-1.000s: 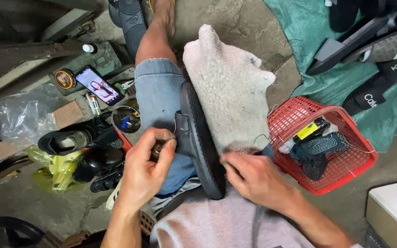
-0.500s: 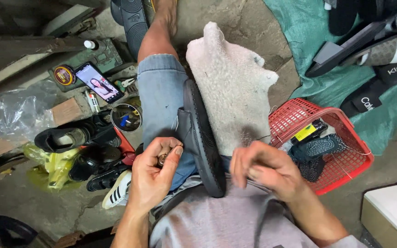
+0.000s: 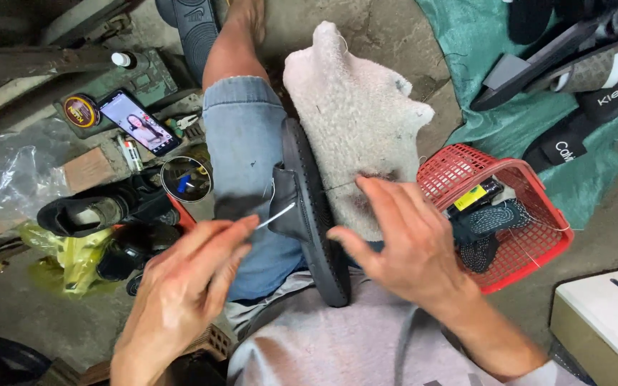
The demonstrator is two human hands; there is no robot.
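Note:
A black sandal stands on edge between my knees, its sole facing right and its strap on the left. My left hand pinches a thin metal needle whose tip meets the strap. My right hand is just right of the sole, its fingertips on a fine thread that runs out from the sandal. A pale woolly cloth lies over my right thigh behind the sandal. My left leg wears denim shorts.
A red plastic basket with dark soles stands at the right, beside a white box. Left of me lie a lit phone, a round tin, a black shoe and a plastic bag. More sandals rest on a green tarp.
My left hand has drawn back from the strap with the needle now showing. My right hand has lifted and spread beside the sole, pulling the thread out.

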